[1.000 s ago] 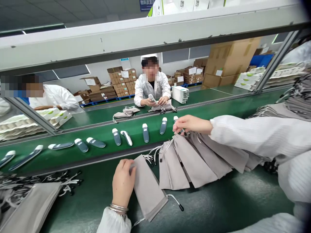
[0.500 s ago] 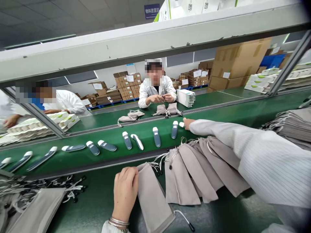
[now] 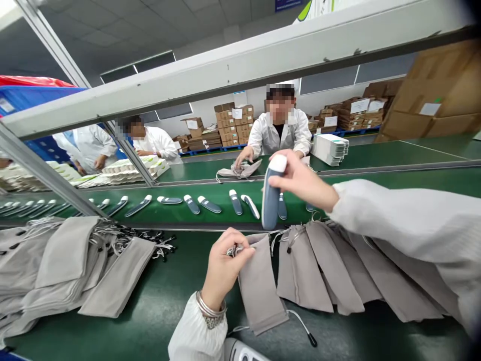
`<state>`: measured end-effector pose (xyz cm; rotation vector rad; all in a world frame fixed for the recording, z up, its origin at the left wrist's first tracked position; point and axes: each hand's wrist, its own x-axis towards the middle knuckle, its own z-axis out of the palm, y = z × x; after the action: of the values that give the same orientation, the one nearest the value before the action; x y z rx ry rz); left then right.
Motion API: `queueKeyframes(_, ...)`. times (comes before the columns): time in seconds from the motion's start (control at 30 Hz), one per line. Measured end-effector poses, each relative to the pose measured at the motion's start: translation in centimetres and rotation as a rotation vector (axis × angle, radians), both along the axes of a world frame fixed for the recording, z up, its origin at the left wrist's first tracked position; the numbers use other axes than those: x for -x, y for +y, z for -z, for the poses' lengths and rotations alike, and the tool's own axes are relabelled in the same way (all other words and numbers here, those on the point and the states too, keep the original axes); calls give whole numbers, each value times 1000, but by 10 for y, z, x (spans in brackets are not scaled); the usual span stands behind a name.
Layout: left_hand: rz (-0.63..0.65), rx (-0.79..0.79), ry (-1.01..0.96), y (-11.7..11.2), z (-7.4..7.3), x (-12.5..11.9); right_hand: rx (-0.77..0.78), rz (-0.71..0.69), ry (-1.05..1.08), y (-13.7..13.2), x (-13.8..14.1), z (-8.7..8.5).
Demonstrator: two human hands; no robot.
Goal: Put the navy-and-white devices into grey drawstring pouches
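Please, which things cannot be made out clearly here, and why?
In the head view:
Bag at the left hand: inside hidden by its cloth.
Belt device: partly covered by the held device in front.
Gray object: cut off by the bottom edge.
Blue sign: cut off by the top edge.
Carton labels: writing too small.

No text can be read. The blue sign (image 3: 288, 4) near one o'clock is cut off, its small pale lettering blurred. At twelve o'clock, a small notice (image 3: 239, 98) on the wall (image 3: 205, 108) is illegible, as is the white label (image 3: 237, 114) on the carton stack (image 3: 228, 132) below it. White paper sheets (image 3: 359, 106) on the brown cartons at two o'clock, a label (image 3: 430, 109) on the large carton (image 3: 445, 82) between two and three, and a pale tag (image 3: 6, 104) on the blue crate (image 3: 37, 104) between nine and ten show no legible writing.
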<state>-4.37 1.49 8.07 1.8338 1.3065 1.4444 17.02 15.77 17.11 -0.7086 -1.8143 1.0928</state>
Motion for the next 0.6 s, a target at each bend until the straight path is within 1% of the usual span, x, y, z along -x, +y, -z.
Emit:
queueKeyframes(0.07, -23, -49, -54, -2, -5, -6, -76, -104, 52, -25, 23, 2)
queueKeyframes(0.13, -91, -111, -148, -3, -11, -10, -133, -237, -4, -39, 37, 10)
queueKeyframes(0.17, -144, -141, -197, -3, -14, -11, -137, -315, -89, -43, 40, 14)
queueKeyframes(0.23, -248, -177, -290, -3, -20, -11, -108, -451, -333, -47, 40, 22)
queueKeyframes(0.27, -277, -171, -338, -3, -22, -11, -96, -487, -467, -49, 36, 25)
queueKeyframes(0.33, -269, -106, -438, -5, -27, -7, -114, -510, -680, -52, 23, 24)
queueKeyframes(0.4, -249, -45, -539, -10, -30, -2, -168, -548, -791, -56, 2, 14)
queueKeyframes(0.43, -267, -38, -582, -12, -32, 1, -182, -580, -795, -59, -11, 5)
queueKeyframes(0.5, -320, -72, -657, -17, -34, 5, -164, -648, -718, -66, -35, -15)
queueKeyframes(0.53, -324, -94, -684, -18, -34, 6, -144, -669, -655, -70, -47, -26)
queueKeyframes(0.6, -282, -106, -663, -17, -30, 10, -97, -666, -500, -78, -65, -44)
